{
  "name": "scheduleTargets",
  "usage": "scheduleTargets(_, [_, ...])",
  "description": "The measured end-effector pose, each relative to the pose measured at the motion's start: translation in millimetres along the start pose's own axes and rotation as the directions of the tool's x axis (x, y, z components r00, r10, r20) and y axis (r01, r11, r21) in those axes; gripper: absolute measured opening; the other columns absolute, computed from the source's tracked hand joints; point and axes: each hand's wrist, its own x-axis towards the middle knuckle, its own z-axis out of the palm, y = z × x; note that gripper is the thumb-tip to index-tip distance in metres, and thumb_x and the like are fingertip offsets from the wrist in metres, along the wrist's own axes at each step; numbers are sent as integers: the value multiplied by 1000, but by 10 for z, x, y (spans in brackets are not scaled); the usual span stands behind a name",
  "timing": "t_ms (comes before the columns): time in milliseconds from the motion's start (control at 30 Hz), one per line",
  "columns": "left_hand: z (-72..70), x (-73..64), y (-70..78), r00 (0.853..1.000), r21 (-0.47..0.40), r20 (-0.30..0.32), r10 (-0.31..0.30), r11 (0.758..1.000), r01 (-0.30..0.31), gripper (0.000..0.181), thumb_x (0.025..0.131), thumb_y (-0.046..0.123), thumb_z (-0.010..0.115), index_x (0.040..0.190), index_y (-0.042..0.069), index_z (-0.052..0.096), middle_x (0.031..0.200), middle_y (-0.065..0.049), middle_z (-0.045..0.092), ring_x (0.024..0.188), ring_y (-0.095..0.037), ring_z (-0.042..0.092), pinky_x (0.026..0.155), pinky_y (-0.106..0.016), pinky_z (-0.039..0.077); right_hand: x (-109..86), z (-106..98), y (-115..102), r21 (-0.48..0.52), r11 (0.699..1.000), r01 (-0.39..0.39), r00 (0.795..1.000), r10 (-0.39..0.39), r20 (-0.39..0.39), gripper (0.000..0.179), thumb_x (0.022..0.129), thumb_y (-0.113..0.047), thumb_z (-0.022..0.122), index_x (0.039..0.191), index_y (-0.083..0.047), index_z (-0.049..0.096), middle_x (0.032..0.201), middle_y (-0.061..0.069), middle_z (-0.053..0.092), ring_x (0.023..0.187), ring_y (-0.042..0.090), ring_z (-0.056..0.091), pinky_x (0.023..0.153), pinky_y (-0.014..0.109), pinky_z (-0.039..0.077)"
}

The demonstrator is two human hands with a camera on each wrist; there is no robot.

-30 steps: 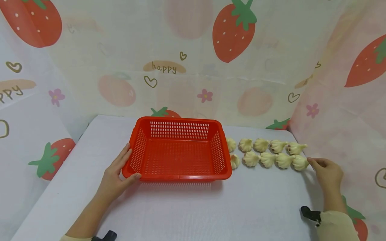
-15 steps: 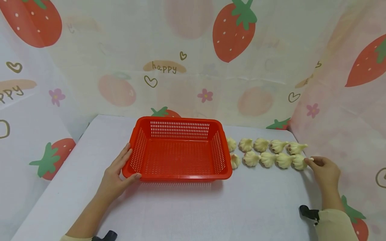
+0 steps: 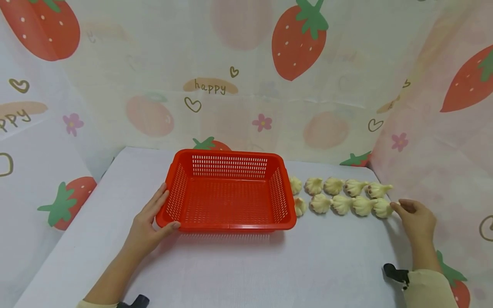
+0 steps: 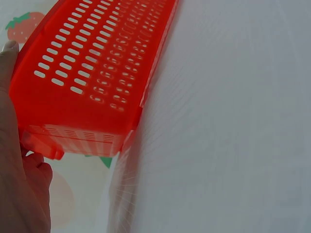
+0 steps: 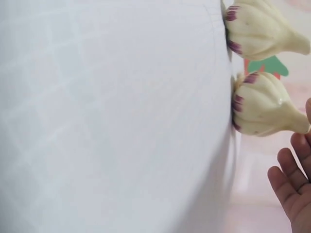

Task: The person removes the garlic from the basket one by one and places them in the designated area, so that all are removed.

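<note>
A red plastic basket (image 3: 227, 226) with slotted walls sits at the middle of the table, nothing in it. My left hand (image 3: 144, 226) grips its near left corner, thumb over the front rim and fingers along the left side. Right of the basket, several pale garlic bulbs (image 3: 363, 205) lie in two rows, the leftmost ones partly hidden by the basket. At the right end of the near row, my right hand (image 3: 417, 220) pinches the stem of the last garlic bulb (image 3: 383, 208). Purple streaks mark that bulb's base (image 5: 238, 104) in the right wrist view.
A white cloth covers the table (image 3: 239, 273). Strawberry-printed curtains (image 3: 246, 98) hang behind it and on both sides, the right one close to my right hand. Black camera mounts (image 3: 396, 273) show at the wrists.
My right hand shifts slightly left onto the end bulb's stem, then stays almost still there. The left hand and basket have not moved.
</note>
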Motion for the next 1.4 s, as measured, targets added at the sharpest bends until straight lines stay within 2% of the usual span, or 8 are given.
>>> scheduleTargets(433, [-6,1,-4,1000,8,-7,10,1000,-10,96,77,20,90,158,10,39,166,-5,34,153,-11,30,103,-3,30,-23,-98,-127,53,997,54,994,-48,-102,52,94,-39,74,130,-2,68,76,-44,45,72,-22,47,64,5,41])
scheduleTargets(567, [-16,2,5,1000,10,-8,16,1000,-16,96,77,19,91,157,9,40,166,-6,35,153,-11,30,104,-2,29,-55,-139,-187,69,996,65,993,-57,-108,52,94,-39,74,130,-2,68,80,-42,49,74,-22,49,62,4,43])
scheduleTargets(833, [-34,18,34,1000,28,10,-1,1000,1,97,76,19,92,158,10,40,166,-4,35,153,-16,32,103,-3,29,-215,-180,-379,118,993,25,995,-14,-99,53,94,-42,74,132,-5,68,86,-36,52,78,-17,52,64,5,44])
scheduleTargets(967, [-48,5,37,1000,50,20,2,999,-3,95,77,23,91,157,10,41,165,-5,37,151,-20,35,100,-1,30,-282,-170,-448,158,984,80,991,-61,-118,49,93,-36,76,128,-3,69,85,-36,55,77,-16,56,64,4,46])
scheduleTargets(1133, [-94,36,45,999,85,38,19,996,-23,95,77,27,91,156,9,42,164,-6,39,148,-30,40,99,-1,31,-372,-129,-491,114,979,168,981,-156,-113,45,94,-36,75,126,-5,71,94,-30,60,82,-17,54,66,4,45])
scheduleTargets(1267, [-128,73,65,996,125,87,-21,992,10,95,80,34,89,158,10,40,165,-6,36,147,-36,41,100,-27,51,-473,-78,-555,93,962,255,962,-243,-127,38,94,-32,76,122,-7,74,100,-27,62,86,-17,53,72,4,43])
scheduleTargets(1367, [-158,84,89,991,139,121,-51,990,34,96,81,38,87,159,10,38,166,-6,34,147,-38,40,97,-54,53,-547,-47,-622,109,947,302,948,-287,-138,34,93,-26,78,119,-5,74,99,-28,63,87,-17,55,76,5,42])
scheduleTargets(1400, [-165,86,94,989,133,132,-62,990,44,96,82,38,87,159,10,38,167,-6,34,148,-39,39,97,-57,52,-571,-41,-646,112,943,312,945,-297,-136,33,93,-25,78,119,-5,74,100,-27,64,88,-17,55,77,6,42])
